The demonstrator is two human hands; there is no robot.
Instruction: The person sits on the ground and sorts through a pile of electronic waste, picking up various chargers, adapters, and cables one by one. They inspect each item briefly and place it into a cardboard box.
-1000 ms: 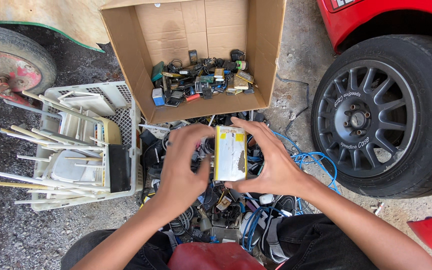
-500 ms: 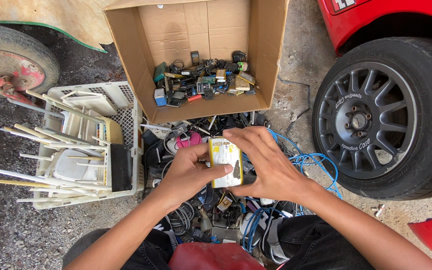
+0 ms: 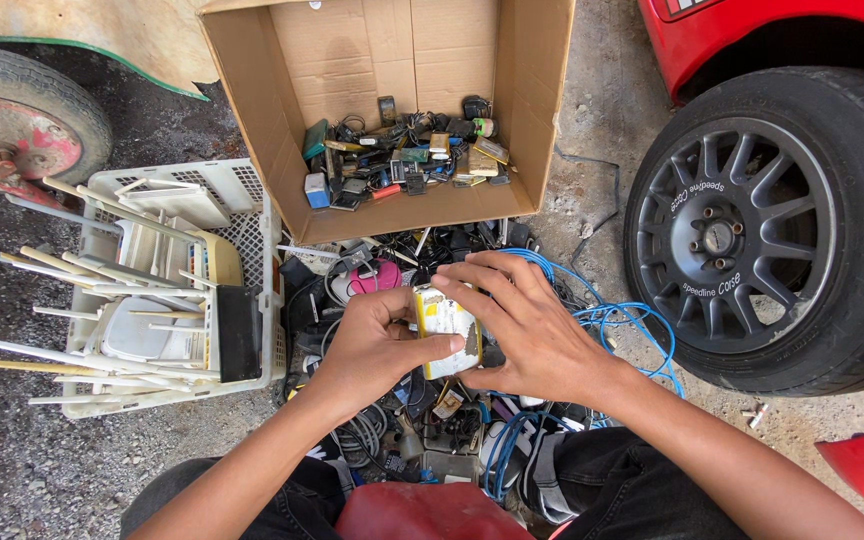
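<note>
Bright daylight, soft shadows, sharp, wide-angle edges.
</note>
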